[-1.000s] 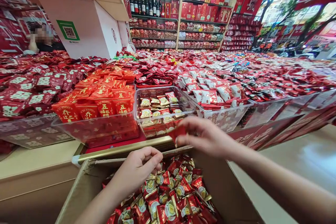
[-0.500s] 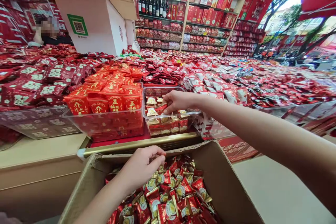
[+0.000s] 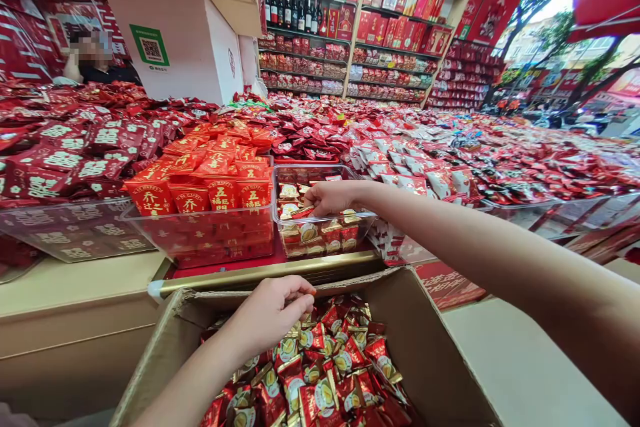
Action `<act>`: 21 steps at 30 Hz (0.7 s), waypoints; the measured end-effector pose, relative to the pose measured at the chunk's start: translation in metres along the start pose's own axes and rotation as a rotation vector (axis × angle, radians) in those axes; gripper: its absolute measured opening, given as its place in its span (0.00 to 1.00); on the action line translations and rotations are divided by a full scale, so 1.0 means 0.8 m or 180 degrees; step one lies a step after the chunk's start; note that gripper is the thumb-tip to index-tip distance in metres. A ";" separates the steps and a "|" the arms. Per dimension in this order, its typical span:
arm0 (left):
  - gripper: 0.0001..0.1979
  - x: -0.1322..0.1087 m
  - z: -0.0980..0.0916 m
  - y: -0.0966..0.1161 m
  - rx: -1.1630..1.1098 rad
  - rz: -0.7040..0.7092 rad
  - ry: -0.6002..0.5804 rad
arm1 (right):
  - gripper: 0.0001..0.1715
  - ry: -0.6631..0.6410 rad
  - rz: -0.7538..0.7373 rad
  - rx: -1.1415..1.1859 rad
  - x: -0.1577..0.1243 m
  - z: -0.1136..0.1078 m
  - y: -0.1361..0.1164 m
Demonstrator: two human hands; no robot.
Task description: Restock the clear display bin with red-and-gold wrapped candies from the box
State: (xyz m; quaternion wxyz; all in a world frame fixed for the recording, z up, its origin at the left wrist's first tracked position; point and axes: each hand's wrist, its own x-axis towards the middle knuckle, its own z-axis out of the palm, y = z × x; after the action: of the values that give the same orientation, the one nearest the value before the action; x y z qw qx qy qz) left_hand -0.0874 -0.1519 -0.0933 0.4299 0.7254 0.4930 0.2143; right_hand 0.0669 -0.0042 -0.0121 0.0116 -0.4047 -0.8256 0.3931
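My right hand (image 3: 330, 197) reaches into a clear plastic bin (image 3: 320, 241) on the counter, its fingers pinched on a red wrapped candy (image 3: 301, 211) just above the gold-and-red candies lying inside. My left hand (image 3: 273, 312) hovers over an open cardboard box (image 3: 165, 347) full of the same red and gold candy packets (image 3: 325, 373). Its fingers are curled together; whether they hold anything is hidden.
A clear bin of red packets with gold characters (image 3: 200, 187) stands left of the candy bin, one with white-and-red packets (image 3: 415, 173) to its right. Red sweets cover the long counter. Shelves of boxes and bottles (image 3: 350, 20) line the back. A person (image 3: 95, 60) sits far left.
My right hand carried a red candy from above the box forward into the clear bin and lowered it toward the candies. My left hand stayed over the box.
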 end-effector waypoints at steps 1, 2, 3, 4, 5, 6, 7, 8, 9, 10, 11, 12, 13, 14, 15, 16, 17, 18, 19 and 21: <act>0.11 0.000 0.000 0.000 -0.0002 -0.0002 -0.0005 | 0.06 0.0036 0.0000 -0.0009 0.000 0.001 -0.001; 0.11 0.000 0.000 0.000 -0.0003 -0.0006 -0.0007 | 0.06 0.0061 0.0007 0.0004 0.000 0.003 -0.002; 0.11 0.000 -0.001 0.000 -0.0003 -0.0010 -0.0010 | 0.07 0.0074 0.0018 0.0031 0.001 0.006 -0.003; 0.11 0.000 -0.001 0.001 0.0000 -0.0012 -0.0009 | 0.07 0.0081 0.0031 0.0072 0.002 0.008 -0.004; 0.11 0.000 -0.001 0.001 0.0002 -0.0013 -0.0009 | 0.06 0.0089 0.0041 0.0125 0.004 0.011 -0.004; 0.11 0.000 -0.002 0.001 0.0007 -0.0012 -0.0009 | 0.06 0.0102 0.0047 0.0183 0.006 0.013 -0.005; 0.11 0.000 -0.002 0.001 0.0012 -0.0010 -0.0009 | 0.07 0.0119 0.0045 0.0233 0.007 0.015 -0.005; 0.11 0.000 -0.002 0.001 0.0019 -0.0008 -0.0015 | 0.07 0.0132 0.0037 0.0275 0.008 0.016 -0.006; 0.11 0.000 -0.002 0.001 0.0021 -0.0005 -0.0018 | 0.07 0.0125 0.0029 0.0308 0.009 0.016 -0.007; 0.11 0.000 -0.002 0.001 0.0019 -0.0005 -0.0019 | 0.08 0.0096 0.0026 0.0335 0.008 0.015 -0.008; 0.11 0.000 -0.002 0.001 0.0011 -0.0006 -0.0018 | 0.08 0.0049 0.0029 0.0371 0.008 0.014 -0.009; 0.11 0.000 -0.002 0.001 0.0000 -0.0007 -0.0013 | 0.07 -0.0021 0.0041 0.0430 0.007 0.013 -0.009; 0.11 0.000 -0.002 0.001 -0.0010 -0.0010 -0.0009 | 0.05 -0.0116 0.0066 0.0520 0.006 0.011 -0.010; 0.11 0.000 -0.002 0.002 -0.0018 -0.0012 -0.0004 | 0.04 -0.0221 0.0099 0.0628 0.006 0.010 -0.010; 0.11 0.000 -0.002 0.002 -0.0025 -0.0015 -0.0001 | 0.04 -0.0321 0.0132 0.0740 0.006 0.010 -0.010; 0.12 0.001 -0.002 0.002 -0.0031 -0.0016 -0.0004 | 0.06 -0.0411 0.0162 0.0845 0.006 0.009 -0.009; 0.11 0.001 -0.002 0.002 -0.0040 -0.0018 -0.0007 | 0.06 -0.0491 0.0189 0.0930 0.007 0.010 -0.009; 0.11 0.001 -0.002 0.003 -0.0051 -0.0019 -0.0007 | 0.06 -0.0550 0.0213 0.0988 0.009 0.010 -0.008; 0.11 0.001 -0.002 0.003 -0.0061 -0.0017 -0.0008 | 0.05 -0.0589 0.0231 0.1030 0.010 0.011 -0.007; 0.11 0.000 -0.002 0.003 -0.0072 -0.0011 -0.0007 | 0.03 -0.0644 0.0251 0.1098 0.014 0.012 -0.005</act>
State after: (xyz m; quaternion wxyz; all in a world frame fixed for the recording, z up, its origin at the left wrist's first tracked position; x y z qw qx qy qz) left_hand -0.0871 -0.1514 -0.0903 0.4390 0.7199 0.4913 0.2183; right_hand 0.0535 -0.0042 -0.0192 -0.0176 -0.3871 -0.7265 0.5675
